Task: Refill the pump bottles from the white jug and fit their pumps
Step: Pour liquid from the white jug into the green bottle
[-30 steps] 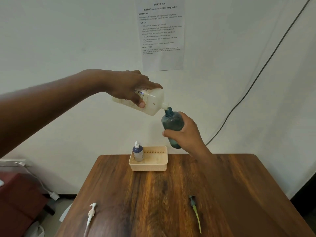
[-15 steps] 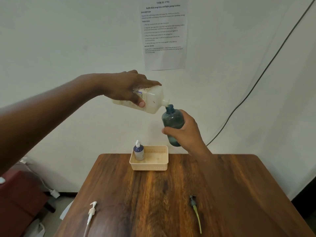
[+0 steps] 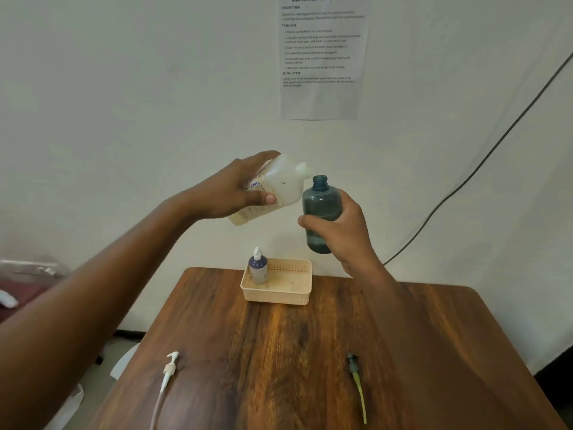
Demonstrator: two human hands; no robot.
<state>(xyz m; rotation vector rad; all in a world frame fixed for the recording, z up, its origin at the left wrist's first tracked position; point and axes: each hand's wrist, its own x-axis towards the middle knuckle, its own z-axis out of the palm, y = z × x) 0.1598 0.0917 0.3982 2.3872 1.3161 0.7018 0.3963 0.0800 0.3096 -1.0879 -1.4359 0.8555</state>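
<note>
Two bare hands were raised above a wooden table (image 3: 310,352) at the centre of the frame. The left hand (image 3: 235,193) gripped a white jug (image 3: 279,187), tilted with its spout up and just beside the open neck of a teal bottle (image 3: 321,209) held upright in the right hand (image 3: 341,231). Below them, a beige basket (image 3: 279,294) held a small purple pump bottle (image 3: 258,268). In the lower frame, a white pump (image 3: 169,367) lay at left and a green pump (image 3: 356,383) at right.
</note>
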